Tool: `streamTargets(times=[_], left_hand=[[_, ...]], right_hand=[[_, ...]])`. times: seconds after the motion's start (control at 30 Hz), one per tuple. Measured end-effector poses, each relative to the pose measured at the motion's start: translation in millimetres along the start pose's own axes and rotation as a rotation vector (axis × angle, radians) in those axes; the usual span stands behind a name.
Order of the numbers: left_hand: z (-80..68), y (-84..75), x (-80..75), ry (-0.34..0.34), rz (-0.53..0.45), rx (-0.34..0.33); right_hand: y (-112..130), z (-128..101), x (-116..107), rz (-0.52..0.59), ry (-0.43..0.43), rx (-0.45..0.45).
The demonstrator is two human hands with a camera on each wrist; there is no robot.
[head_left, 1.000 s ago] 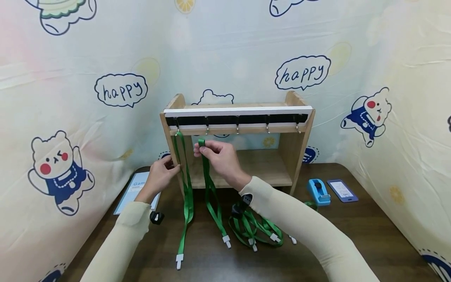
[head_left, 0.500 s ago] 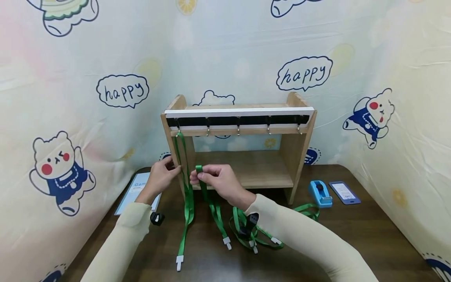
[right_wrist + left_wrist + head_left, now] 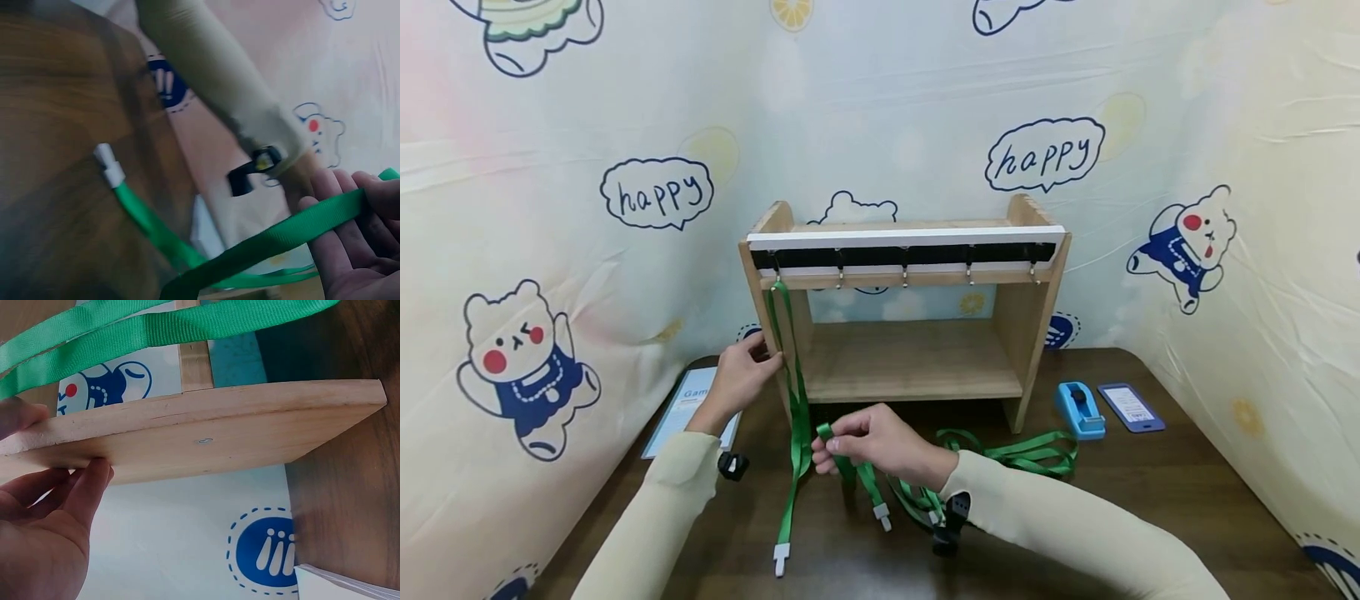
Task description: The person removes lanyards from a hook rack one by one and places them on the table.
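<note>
Right hand (image 3: 880, 446) pinches green lanyard (image 3: 869, 482), long axis toward 5 o'clock; left hand (image 3: 741, 382), 10 o'clock from right, grips shelf side (image 3: 244, 431).

Through the head camera I see pale, creased sheeting (image 3: 880, 100) closing in the back and both sides, light blue behind and cream toward the edges. I can make out cartoon bears (image 3: 531, 367), speech bubbles (image 3: 657, 193) reading "happy" and orange slices (image 3: 793, 14) printed across it. Below, I see a dark brown table (image 3: 1210, 492) with rounded back corners and a soft sheen of light.
</note>
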State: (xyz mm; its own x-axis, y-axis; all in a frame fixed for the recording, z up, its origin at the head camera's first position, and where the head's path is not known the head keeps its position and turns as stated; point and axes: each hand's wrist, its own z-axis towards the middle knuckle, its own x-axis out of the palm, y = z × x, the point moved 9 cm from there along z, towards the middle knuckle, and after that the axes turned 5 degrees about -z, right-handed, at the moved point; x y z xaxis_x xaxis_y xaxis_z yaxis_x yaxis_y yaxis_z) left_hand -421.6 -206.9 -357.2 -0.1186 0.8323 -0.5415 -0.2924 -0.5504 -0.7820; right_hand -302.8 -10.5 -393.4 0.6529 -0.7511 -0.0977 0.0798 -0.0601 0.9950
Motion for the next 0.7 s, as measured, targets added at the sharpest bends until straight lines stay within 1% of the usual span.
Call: streamTargets(times=[0.13,0.23,0.43,0.53,0.7], left_hand=[[0.4,-1.4,-0.5,0.000,0.003,0.009],[0.2,-1.6,-0.3,0.004,0.005,0.012],[0.4,0.0,1.2,0.015,-0.005,0.011],[0.7,1.2,1.3,0.016,-0.006,0.006],[0.5,2.3,0.0,0.011,-0.002,0.005]], right_hand=[[-18,-5,3,0.029,0.013,0.041],[-30,-6,4,0.030,0.014,0.056],[-50,-3,2,-0.021,0.006,0.060],[-56,1,-2,-0.046,-0.027,0.048],[-61,11,-16,-0.124,-0.138,0.017]])
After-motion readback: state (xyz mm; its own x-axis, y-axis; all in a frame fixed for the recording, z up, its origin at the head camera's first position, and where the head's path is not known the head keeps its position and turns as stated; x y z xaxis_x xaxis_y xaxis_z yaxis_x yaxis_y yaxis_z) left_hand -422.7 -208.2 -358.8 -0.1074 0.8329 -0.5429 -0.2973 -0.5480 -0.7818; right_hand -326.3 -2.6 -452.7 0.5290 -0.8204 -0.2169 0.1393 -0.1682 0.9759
